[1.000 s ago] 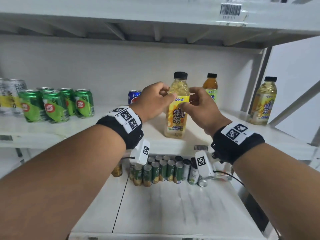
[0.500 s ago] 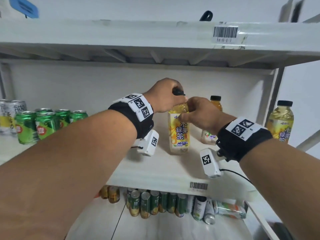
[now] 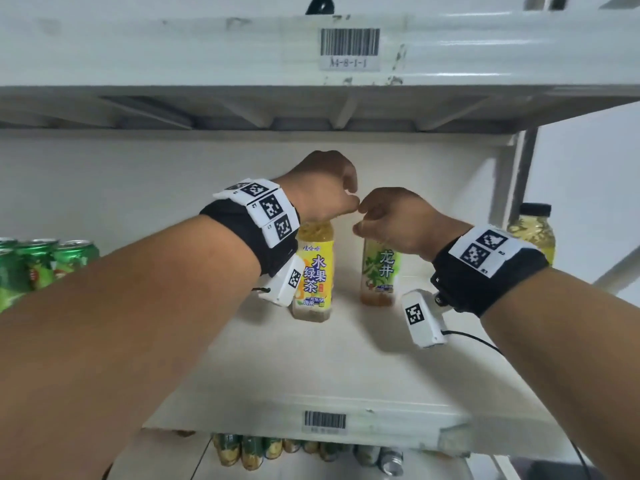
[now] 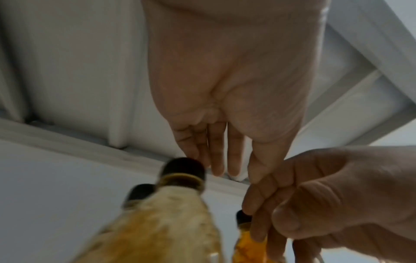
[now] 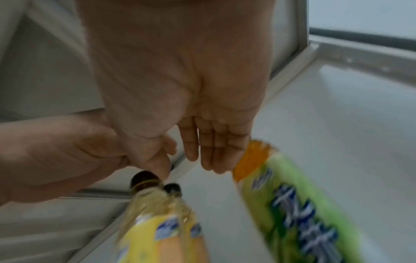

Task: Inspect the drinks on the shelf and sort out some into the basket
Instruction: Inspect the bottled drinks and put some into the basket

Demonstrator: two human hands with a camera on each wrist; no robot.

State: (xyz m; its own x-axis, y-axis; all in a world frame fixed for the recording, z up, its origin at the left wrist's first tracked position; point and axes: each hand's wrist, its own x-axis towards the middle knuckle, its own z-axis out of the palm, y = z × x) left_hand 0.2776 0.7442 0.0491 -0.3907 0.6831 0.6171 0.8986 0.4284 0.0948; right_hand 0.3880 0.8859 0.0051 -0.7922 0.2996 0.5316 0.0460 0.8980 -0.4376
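Observation:
A yellow-label tea bottle (image 3: 313, 271) with a black cap (image 4: 182, 169) stands upright on the white shelf (image 3: 311, 368). My left hand (image 3: 325, 190) hovers just above its cap with relaxed, straight fingers (image 4: 217, 156) and holds nothing. Right beside it stands a green-label tea bottle (image 3: 379, 271) with orange liquid at its shoulder (image 5: 254, 156). My right hand (image 3: 389, 216) is at this bottle's neck; its straight fingers (image 5: 213, 153) lie beside the shoulder and the thumb stays apart. No basket is in view.
A third yellow tea bottle (image 3: 533, 233) stands at the shelf's right end by the upright post. Green cans (image 3: 41, 265) are grouped at the far left. Several cans (image 3: 277, 452) line the lower shelf. The upper shelf (image 3: 346, 50) hangs close overhead.
Both hands have let go of the yellow-label bottle, which stands on the shelf. My left hand rose above its cap and my right hand moved right to the green-label bottle.

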